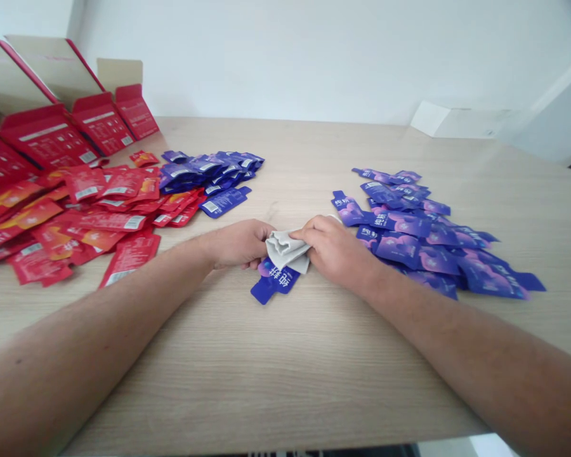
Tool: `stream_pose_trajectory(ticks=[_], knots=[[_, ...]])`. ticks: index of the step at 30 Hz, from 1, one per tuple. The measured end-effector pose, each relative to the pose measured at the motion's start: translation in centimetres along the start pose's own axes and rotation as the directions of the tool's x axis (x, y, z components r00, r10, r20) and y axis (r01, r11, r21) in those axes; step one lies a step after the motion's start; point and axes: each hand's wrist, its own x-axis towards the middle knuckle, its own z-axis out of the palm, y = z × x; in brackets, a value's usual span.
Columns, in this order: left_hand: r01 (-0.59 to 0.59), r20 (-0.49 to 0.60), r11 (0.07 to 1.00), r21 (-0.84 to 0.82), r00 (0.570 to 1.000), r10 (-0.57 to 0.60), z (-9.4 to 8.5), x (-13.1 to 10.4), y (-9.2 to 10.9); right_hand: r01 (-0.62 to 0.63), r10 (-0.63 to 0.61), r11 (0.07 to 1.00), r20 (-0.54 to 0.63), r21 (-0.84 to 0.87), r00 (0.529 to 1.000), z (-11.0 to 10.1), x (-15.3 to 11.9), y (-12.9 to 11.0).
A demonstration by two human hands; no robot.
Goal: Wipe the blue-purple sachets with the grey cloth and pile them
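In the middle of the table, a purple-blue pouch with white lettering shows its narrow spout end toward me. My right hand grips a folded light grey cloth, which lies over the pouch's far part. Curled at the pouch's left edge, my left hand has its fingers closed on it, partly hidden by the cloth. Purple pouches lie in a spread pile to the right of my right hand. Beyond my left hand is another heap of purple pouches, several with their barcode side up.
A large pile of red and orange pouches covers the left side. Behind it stand open red cartons with raised flaps. A white box sits at the back right, near the white wall.
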Motion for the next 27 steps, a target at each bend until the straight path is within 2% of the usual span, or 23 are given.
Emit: stream_pose_trajectory(ticks=[3,8,11,13,16,19,21,23,24,25,27], knots=[[-0.005,0.002,1.000,-0.005,1.000,0.005,0.0,0.0,-0.1,0.026,-0.026,0.999,0.009,0.025,1.000,0.0,0.1,0.1],[-0.001,-0.030,1.000,-0.015,1.000,0.000,0.0,-0.1,-0.2,-0.032,0.032,0.999,-0.018,0.009,0.999,-0.2,0.1,-0.3],[0.003,-0.076,0.998,-0.056,0.997,-0.007,-0.1,-0.1,-0.5,0.001,-0.002,0.999,0.009,0.037,1.000,-0.3,-0.2,-2.1],[-0.006,-0.090,0.996,-0.090,0.996,-0.002,-0.1,0.0,-0.7,0.088,-0.092,0.993,0.047,0.084,0.995,-0.4,-0.4,-3.3],[-0.006,-0.101,0.995,-0.097,0.995,-0.004,-0.4,0.0,-0.9,0.156,-0.167,0.979,0.080,0.132,0.983,-0.5,-0.5,-3.7],[-0.027,-0.213,1.000,-0.002,0.977,0.026,-1.7,-0.3,-0.6,0.100,-0.105,0.988,0.037,0.118,0.994,-0.6,-0.3,-2.9],[-0.018,-0.356,0.991,0.131,0.932,0.064,-3.3,-0.9,-0.2,0.087,-0.090,0.990,0.028,0.111,0.996,-0.7,-0.2,-2.3],[0.084,-0.529,0.942,0.326,0.842,0.109,-5.0,-1.6,0.2,0.096,-0.100,0.989,0.030,0.114,0.995,-0.7,-0.2,-2.1],[0.178,-0.611,0.881,0.438,0.778,0.147,-5.8,-1.9,0.2,0.102,-0.107,0.988,0.034,0.117,0.994,-0.7,-0.2,-2.2],[0.282,-0.682,0.789,0.546,0.696,0.223,-6.6,-2.2,0.0,0.108,-0.114,0.987,0.037,0.120,0.993,-0.6,-0.2,-2.2],[0.484,-0.750,0.593,0.643,0.555,0.360,-7.7,-2.5,-0.8,0.116,-0.122,0.985,0.043,0.125,0.992,-0.6,-0.2,-2.4]])
